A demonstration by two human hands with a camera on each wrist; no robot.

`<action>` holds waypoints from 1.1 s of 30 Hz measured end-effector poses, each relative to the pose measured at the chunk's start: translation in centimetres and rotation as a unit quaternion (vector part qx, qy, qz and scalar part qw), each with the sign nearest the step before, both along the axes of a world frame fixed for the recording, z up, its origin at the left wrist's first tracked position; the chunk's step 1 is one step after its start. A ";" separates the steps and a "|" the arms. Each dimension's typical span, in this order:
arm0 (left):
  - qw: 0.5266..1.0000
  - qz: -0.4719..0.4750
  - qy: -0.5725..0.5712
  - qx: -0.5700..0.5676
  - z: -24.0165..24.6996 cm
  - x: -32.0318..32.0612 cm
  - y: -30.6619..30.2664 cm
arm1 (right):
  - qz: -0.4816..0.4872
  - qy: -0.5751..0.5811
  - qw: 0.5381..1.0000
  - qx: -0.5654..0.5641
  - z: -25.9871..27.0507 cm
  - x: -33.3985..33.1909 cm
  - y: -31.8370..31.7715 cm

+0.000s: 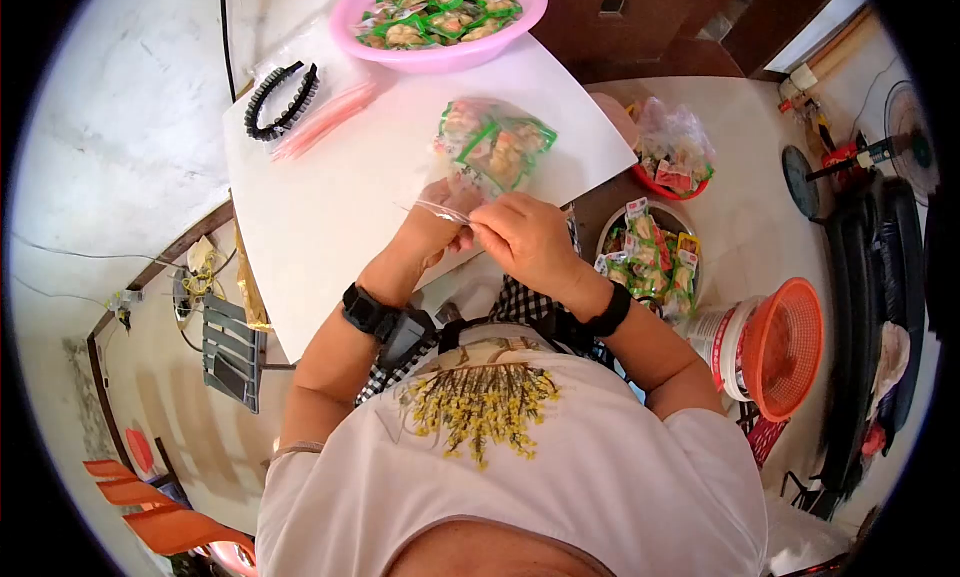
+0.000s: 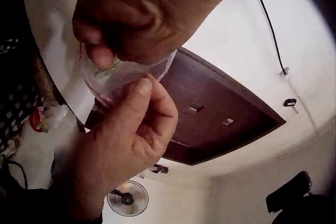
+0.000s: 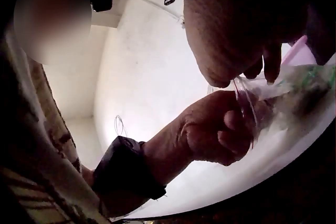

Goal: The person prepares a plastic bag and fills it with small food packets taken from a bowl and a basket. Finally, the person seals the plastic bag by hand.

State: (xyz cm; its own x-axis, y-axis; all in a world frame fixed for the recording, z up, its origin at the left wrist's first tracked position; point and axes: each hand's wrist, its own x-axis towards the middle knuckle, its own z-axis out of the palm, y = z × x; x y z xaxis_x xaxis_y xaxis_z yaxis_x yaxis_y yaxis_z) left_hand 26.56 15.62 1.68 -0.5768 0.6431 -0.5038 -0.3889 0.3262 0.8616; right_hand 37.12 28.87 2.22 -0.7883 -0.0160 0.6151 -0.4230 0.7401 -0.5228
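A clear plastic zip bag [image 1: 492, 149] stuffed with green snack packets lies on the white table [image 1: 330, 207]. Both hands meet at its near edge. My left hand [image 1: 450, 229] pinches the bag's mouth from the left, and my right hand [image 1: 492, 225] pinches it just beside it. In the left wrist view the left hand [image 2: 105, 53] grips the clear bag [image 2: 123, 77] from above, with the right hand [image 2: 137, 108] below it. The right wrist view shows the right hand [image 3: 252, 74] and left hand [image 3: 231, 129] pinching the bag's [image 3: 294, 90] red-lined top strip.
A pink basin [image 1: 440, 55] of green packets stands at the table's far edge. A black hair band [image 1: 282, 99] and pink strips [image 1: 325, 122] lie at far left. Right of the table are a metal bowl [image 1: 650, 252] of packets, a red bowl [image 1: 672, 182] and an orange basket [image 1: 785, 347].
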 end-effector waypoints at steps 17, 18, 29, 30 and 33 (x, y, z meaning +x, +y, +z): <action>0.992 0.082 0.020 0.096 -1.5 -0.3 3.5 | -0.013 -0.021 0.999 0.032 -0.3 0.9 0.3; 0.990 0.071 0.064 0.107 -1.5 0.3 2.5 | -0.009 -0.027 0.999 0.040 -0.3 1.0 0.4; 0.769 -0.052 0.634 -0.063 -0.8 2.2 -10.3 | 0.016 -0.004 0.986 0.168 0.1 2.7 -0.4; 0.713 -0.063 0.691 -0.098 -0.6 1.9 -10.5 | 0.016 0.010 0.980 0.197 0.3 2.7 -0.7; 0.569 -0.056 0.812 -0.119 0.3 1.0 -9.8 | -0.014 0.016 0.960 0.280 1.2 2.4 -1.4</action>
State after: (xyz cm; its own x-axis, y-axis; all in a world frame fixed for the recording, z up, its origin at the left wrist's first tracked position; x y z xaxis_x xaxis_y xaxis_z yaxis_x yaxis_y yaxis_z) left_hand 27.58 5.78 2.02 -0.3683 0.7466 0.5540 0.8915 0.4527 -0.0173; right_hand 39.49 27.52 3.45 -0.7738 -0.3293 0.5411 -0.4076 0.9128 -0.0274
